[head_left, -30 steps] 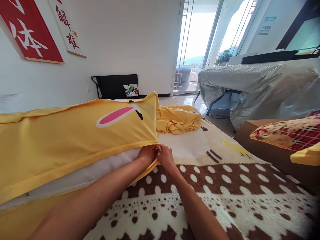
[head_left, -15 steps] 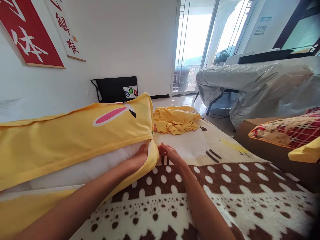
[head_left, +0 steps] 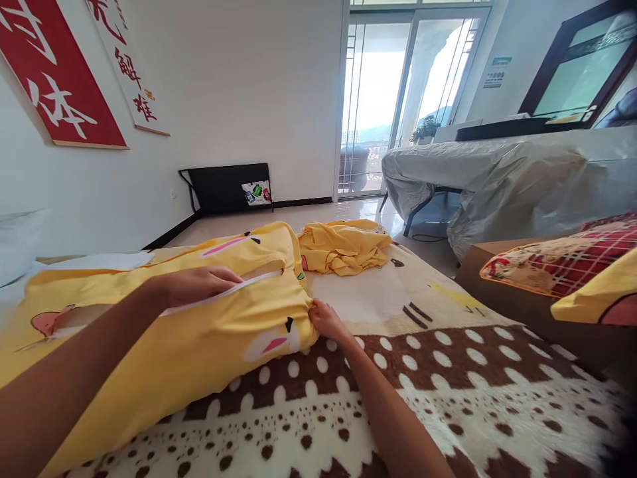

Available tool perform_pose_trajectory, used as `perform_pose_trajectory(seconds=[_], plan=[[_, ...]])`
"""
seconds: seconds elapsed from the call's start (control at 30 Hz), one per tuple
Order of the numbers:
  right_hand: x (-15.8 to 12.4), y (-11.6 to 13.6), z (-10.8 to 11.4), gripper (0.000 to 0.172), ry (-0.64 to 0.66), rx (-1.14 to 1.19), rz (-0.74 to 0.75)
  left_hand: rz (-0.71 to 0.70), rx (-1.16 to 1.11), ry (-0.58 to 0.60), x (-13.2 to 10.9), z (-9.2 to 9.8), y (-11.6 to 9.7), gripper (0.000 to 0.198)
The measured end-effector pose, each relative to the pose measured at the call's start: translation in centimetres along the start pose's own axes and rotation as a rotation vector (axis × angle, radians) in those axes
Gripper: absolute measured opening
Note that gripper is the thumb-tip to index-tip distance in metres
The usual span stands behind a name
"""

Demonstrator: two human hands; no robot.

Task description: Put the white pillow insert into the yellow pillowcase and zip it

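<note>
A long yellow pillowcase (head_left: 213, 345) with rabbit-ear prints lies across the left of the bed, stuffed with something soft and white as the earlier frame shows. Its long slit runs along the top, edged by a white strip (head_left: 259, 281). My left hand (head_left: 199, 289) is over that slit, its fingers closed at the near edge and the thumb hidden. At the case's right end, my right hand (head_left: 328, 320) grips the corner with curled fingers. Just beyond lies a crumpled yellow cloth (head_left: 348, 247).
Under everything is a brown and cream patterned blanket (head_left: 438, 358). On the right, a cardboard box (head_left: 472, 279) stands by a red plaid cushion (head_left: 562, 265). A plastic-draped table (head_left: 497, 166) is behind it. A black folded frame (head_left: 223, 189) leans against the far wall.
My left hand has come out of the slit's right end and moved left onto its edge. My right hand has closed on the corner. The case has rolled lower and the slit has narrowed.
</note>
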State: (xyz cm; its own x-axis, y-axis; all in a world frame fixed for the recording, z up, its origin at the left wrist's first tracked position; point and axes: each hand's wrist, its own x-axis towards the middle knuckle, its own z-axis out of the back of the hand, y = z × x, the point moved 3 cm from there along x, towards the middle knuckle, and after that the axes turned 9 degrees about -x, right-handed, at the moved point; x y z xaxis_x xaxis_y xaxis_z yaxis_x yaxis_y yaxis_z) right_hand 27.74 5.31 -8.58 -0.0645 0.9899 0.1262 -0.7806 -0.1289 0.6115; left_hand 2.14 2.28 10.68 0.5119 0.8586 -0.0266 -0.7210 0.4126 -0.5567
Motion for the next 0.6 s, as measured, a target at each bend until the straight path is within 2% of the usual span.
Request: perform_pose_trajectory(seconds=[0.07,0.13,0.17,0.23,0.3,0.37,0.4,0.43,0.47,0.5,0.53,0.57,0.6], plan=[[0.2,-0.2,0.2,0.025,-0.041,-0.040,-0.060,0.159,-0.097,0.009,-1.7,2.4,2.1,0.051],[0.3,-0.5,0.8,0.027,-0.073,-0.072,-0.116,0.232,-0.031,-0.073,-3.2,4.4,3.9,0.049],[0.3,-0.6,1.2,0.027,-0.077,-0.087,-0.137,0.249,0.050,-0.151,-3.8,5.1,4.6,0.046],[0.0,-0.8,2.2,0.027,-0.054,-0.116,-0.162,0.258,0.273,-0.382,-5.0,5.8,5.2,0.043],[-0.3,-0.9,3.2,0.027,-0.009,-0.137,-0.165,0.206,0.503,-0.622,-6.5,4.7,4.3,0.044],[-0.6,-0.9,4.1,0.029,0.020,-0.146,-0.152,0.095,0.599,-0.787,-8.5,1.5,2.4,0.045],[-0.8,-0.7,4.6,0.031,0.021,-0.145,-0.136,0.034,0.553,-0.827,-9.6,-0.8,1.4,0.042],[-0.9,-0.3,5.0,0.033,0.013,-0.141,-0.115,-0.024,0.404,-0.784,-10.7,-3.6,0.5,0.038],[-1.0,0.2,5.4,0.035,0.000,-0.135,-0.090,-0.015,0.181,-0.654,-11.5,-6.7,0.1,0.036],[-1.1,0.8,5.8,0.037,-0.019,-0.130,-0.062,0.046,-0.059,-0.389,-12.0,-10.4,-0.2,0.038],[-1.3,1.7,6.4,0.038,-0.038,-0.124,-0.033,0.137,-0.284,-0.182,-12.5,-14.1,-0.2,0.041],[-1.6,2.6,7.1,0.038,-0.056,-0.120,-0.005,0.222,-0.502,-0.034,-12.8,-17.5,-0.3,0.044],[-2.2,3.7,7.8,0.038,-0.070,-0.119,0.020,0.281,-0.718,0.066,-12.7,-20.4,-0.3,0.049]])
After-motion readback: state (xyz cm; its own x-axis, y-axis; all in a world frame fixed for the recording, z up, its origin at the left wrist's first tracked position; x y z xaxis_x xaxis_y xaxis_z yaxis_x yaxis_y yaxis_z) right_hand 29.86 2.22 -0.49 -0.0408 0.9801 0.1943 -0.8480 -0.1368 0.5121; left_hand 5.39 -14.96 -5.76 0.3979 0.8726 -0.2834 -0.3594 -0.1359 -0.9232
